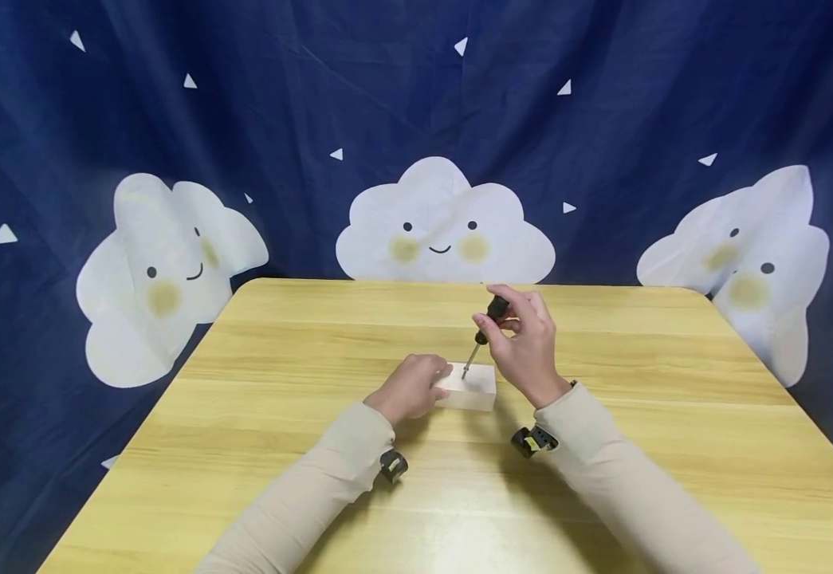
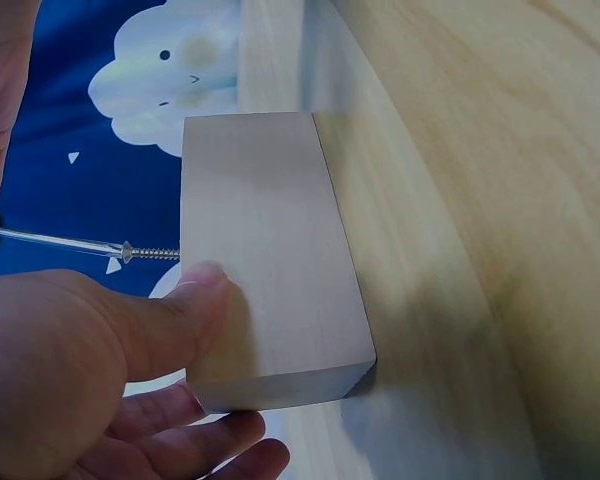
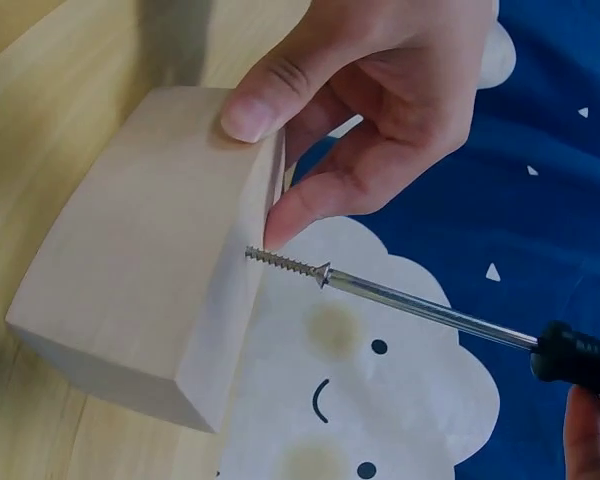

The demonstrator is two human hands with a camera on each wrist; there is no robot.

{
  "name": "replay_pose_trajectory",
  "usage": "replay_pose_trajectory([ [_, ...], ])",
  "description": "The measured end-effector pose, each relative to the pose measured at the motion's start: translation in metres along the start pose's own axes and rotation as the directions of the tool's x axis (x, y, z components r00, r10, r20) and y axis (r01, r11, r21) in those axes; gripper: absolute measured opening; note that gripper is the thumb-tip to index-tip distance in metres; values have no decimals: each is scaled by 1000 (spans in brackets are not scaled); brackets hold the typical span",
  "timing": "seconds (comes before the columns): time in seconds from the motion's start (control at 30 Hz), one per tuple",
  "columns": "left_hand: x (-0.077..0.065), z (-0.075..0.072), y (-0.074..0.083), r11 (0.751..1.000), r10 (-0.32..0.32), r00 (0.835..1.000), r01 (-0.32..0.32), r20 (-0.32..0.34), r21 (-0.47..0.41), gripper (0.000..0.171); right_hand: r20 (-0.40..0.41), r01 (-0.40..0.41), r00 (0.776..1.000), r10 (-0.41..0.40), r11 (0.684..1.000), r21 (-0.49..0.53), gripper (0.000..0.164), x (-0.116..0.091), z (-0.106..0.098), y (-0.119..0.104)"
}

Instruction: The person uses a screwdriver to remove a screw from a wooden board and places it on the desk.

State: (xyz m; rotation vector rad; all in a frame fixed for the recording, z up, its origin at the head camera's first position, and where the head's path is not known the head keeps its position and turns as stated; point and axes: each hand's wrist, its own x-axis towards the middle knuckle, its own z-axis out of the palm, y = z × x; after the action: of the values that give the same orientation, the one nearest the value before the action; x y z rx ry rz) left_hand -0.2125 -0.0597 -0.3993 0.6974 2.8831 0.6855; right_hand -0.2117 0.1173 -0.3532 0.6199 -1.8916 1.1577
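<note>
A pale wooden block (image 1: 475, 396) lies on the table, and a screw (image 3: 285, 264) stands in its top face, most of the thread showing. My left hand (image 1: 410, 388) grips the block's left end, thumb on the near side. In the right wrist view a fingertip rests on the top face beside the screw. My right hand (image 1: 531, 343) holds a screwdriver (image 1: 497, 308) by its black handle, thumb and fingers around it. The metal shaft (image 3: 430, 312) leans slightly and its tip meets the screw head.
A light wood-grain table (image 1: 280, 343) spreads out around the block. Behind it hangs a dark blue curtain (image 1: 280, 143) with smiling white clouds and small white triangles. Dark wrist cameras sit on the left cuff (image 1: 392, 465) and right cuff (image 1: 533, 440).
</note>
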Motion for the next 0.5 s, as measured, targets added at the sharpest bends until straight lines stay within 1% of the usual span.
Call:
replay_pose_trajectory([
  [0.2, 1, 0, 1, 1000, -6, 1000, 6, 5, 10, 39, 27, 41, 999, -42, 998, 39, 45, 1, -2, 1],
  [0.37, 0, -1, 2, 1000, -7, 1000, 7, 3, 7, 38, 72, 31, 997, -36, 997, 75, 46, 2, -4, 0],
  [0.43, 0, -1, 3, 1000, -6, 1000, 6, 2, 7, 38, 72, 28, 997, -33, 998, 62, 48, 2, -4, 1],
  [0.5, 0, 0, 3, 1000, -6, 1000, 6, -1, 8, 38, 50, 31, 998, -34, 998, 47, 49, 1, -4, 1],
])
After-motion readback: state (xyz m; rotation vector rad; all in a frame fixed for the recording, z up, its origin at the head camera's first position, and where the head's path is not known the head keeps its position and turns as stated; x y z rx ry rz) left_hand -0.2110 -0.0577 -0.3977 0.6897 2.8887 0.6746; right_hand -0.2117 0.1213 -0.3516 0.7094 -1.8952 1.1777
